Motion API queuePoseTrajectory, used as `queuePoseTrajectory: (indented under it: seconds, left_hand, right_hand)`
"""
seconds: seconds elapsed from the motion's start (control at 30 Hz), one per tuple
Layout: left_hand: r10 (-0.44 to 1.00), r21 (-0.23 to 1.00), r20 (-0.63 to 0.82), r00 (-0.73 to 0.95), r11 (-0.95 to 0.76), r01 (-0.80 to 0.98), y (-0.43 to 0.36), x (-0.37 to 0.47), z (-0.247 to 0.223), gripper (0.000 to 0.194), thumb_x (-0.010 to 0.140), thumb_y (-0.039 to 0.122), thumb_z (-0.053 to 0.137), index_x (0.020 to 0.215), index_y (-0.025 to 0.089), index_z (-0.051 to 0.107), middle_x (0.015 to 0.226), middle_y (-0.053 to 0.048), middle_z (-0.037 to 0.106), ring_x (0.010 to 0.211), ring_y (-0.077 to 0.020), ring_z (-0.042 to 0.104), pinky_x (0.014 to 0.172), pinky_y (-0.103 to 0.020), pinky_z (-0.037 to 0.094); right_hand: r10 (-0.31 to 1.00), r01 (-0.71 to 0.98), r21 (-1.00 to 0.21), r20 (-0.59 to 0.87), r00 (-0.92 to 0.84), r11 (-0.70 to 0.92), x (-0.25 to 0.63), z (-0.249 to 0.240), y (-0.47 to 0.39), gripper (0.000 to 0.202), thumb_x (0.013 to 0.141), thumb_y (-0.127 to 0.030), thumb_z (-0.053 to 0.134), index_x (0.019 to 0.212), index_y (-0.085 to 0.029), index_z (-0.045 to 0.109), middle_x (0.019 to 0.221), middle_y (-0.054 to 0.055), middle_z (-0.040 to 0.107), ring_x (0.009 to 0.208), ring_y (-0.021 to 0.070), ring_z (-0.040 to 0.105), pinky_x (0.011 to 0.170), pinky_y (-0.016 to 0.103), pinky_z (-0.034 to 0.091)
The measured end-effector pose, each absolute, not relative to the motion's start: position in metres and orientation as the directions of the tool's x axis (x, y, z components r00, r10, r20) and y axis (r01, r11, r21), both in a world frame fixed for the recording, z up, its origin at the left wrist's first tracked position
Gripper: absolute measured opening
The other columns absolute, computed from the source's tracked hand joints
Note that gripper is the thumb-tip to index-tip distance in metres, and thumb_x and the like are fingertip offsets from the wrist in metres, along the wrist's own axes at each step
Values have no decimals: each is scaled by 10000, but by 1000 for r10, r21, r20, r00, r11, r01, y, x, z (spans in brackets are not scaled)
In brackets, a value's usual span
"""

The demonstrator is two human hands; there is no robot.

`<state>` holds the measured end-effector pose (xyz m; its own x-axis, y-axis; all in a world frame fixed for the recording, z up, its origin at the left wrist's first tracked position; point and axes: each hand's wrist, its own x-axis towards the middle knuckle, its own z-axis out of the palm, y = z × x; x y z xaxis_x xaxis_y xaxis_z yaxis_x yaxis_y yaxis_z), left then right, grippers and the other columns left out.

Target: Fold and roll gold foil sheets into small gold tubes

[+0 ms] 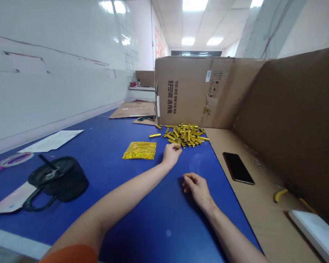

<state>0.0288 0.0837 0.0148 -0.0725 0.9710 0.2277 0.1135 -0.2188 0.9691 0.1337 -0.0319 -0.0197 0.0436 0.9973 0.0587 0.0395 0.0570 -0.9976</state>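
Note:
My left hand (pixel 172 154) reaches to the near edge of a heap of short, shiny gold tubes (pixel 188 136). Its thumb and fingers are pinched on one small gold tube (pixel 177 148), mostly covered by the fingertips. Closer to me and to the right, my right hand (pixel 197 186) hovers over or rests on the blue table (pixel 153 197). Its fingers curl inward with the thumb against them; whether anything is between them is hidden. Left of my left hand lies a flat, crinkly gold foil packet (pixel 139 150). A single gold tube (pixel 155 135) lies apart behind it.
A large cardboard box (pixel 192 91) stands behind the heap, with a cardboard wall (pixel 290 120) on the right. A phone (pixel 238 168) lies on cardboard at right. On the left are a dark lidded mug (pixel 68 179), a paper sheet (pixel 53 140) and tape rolls (pixel 16 159).

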Motion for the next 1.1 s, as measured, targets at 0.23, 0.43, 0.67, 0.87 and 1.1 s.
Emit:
queuePoseTrajectory:
  seconds: [0.23,0.43,0.67,0.87,1.1]
  left_hand:
    - [923,792,382,48,-353,498,146,40,16,290,837,295,456,1084,144,474,1077,-80,497,908,-175,521,759,-372,448]
    - [896,673,398,197,-432,601,179,47,9,298,832,293,465,1085,135,473,1075,-85,498,909,-178,522,759,-370,448]
    - [901,600,394,183,-403,691,181,44,-4,339,819,243,482,1139,141,442,1138,-105,485,1002,-198,494,839,-353,403]
    - [887,530,460,-32,-246,812,177,-10,4,391,838,186,396,1220,111,357,1192,-136,462,1109,-217,428,920,-324,325]
    - [901,415,382,-206,33,909,157,-119,-3,305,829,307,468,1077,131,480,1066,-68,502,911,-194,521,755,-376,449]
  right_hand:
    - [997,81,-994,72,24,70,132,-20,-32,207,713,-347,524,726,-146,572,539,-30,527,417,83,464,442,221,366]
    - [998,110,-992,60,18,58,130,-20,-31,197,725,-340,507,698,-155,570,536,-33,517,430,83,463,444,213,360]
    - [998,130,-990,55,15,52,129,-18,-33,199,719,-349,507,674,-165,569,533,-31,515,430,83,460,446,213,366]
    - [997,140,-988,73,13,71,131,-20,-33,203,725,-349,503,679,-162,567,541,-29,523,434,86,465,452,218,362]
    - [996,153,-984,90,14,87,132,-17,-34,222,713,-375,516,667,-164,573,536,-28,530,433,92,473,459,227,364]
